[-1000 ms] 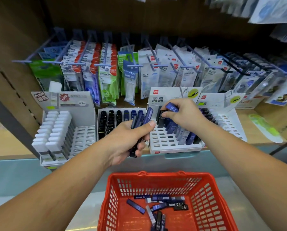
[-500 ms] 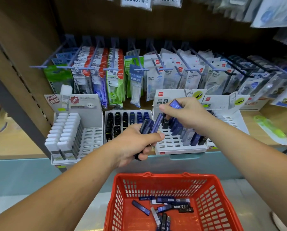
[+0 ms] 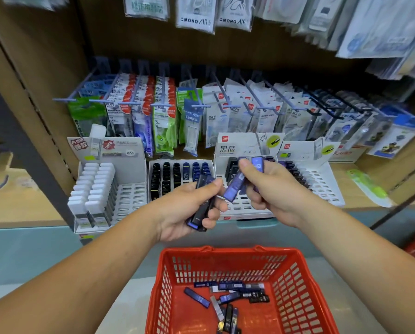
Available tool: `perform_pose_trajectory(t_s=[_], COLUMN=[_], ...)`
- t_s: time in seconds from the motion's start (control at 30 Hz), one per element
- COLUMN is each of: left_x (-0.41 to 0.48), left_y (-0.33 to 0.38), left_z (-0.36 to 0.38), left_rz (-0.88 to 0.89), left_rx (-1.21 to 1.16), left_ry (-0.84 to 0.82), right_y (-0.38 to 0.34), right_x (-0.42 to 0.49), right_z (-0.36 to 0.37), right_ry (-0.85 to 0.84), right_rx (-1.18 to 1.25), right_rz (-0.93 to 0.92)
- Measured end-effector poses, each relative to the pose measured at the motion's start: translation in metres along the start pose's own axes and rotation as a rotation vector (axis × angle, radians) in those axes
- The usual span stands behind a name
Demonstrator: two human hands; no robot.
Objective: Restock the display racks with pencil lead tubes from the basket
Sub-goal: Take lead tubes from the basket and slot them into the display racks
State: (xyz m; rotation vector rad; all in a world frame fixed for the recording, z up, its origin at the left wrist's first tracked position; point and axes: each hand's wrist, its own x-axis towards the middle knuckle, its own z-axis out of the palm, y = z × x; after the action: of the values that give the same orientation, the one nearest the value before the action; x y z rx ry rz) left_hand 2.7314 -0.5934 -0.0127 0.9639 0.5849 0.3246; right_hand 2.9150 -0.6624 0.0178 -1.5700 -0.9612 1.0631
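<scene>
At the left of the frame a white rack (image 3: 131,191) stands part filled with white-capped tubes (image 3: 90,189). Just beside it, the dark-stocked rack (image 3: 181,161) carries black and blue caps. In the centre, the left hand (image 3: 182,213) grips a bundle of lead tubes (image 3: 201,210), seemingly as a ready supply. The right hand (image 3: 271,189) pinches one blue tube (image 3: 234,189) by its upper end, with a second tube (image 3: 257,164) upright against its fingers. It is probably drawing singles to slot into the gridded rack (image 3: 240,208) behind. Low in the frame, the red basket (image 3: 298,280) holds more loose tubes (image 3: 225,297).
</scene>
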Motion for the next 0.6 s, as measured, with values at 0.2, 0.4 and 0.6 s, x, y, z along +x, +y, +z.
perform_pose_trajectory(t_s=[0.2,0.4,0.6], left_x=[0.0,0.008,0.01], left_y=[0.003,-0.001,0.001], left_z=[-0.012,-0.017,-0.018], left_rz=[-0.112,-0.189,-0.209], left_rx=[-0.036,-0.111,-0.115], left_ry=[0.146,0.116,0.066], right_y=[0.006,0.011,0.014], right_x=[-0.002,-0.002,0.0], right_z=[-0.009,0.0,0.0], right_ry=[-0.03,-0.056,-0.064], right_rx=[0.172,0.452,0.563], right_rz=[0.116,0.245,0.379])
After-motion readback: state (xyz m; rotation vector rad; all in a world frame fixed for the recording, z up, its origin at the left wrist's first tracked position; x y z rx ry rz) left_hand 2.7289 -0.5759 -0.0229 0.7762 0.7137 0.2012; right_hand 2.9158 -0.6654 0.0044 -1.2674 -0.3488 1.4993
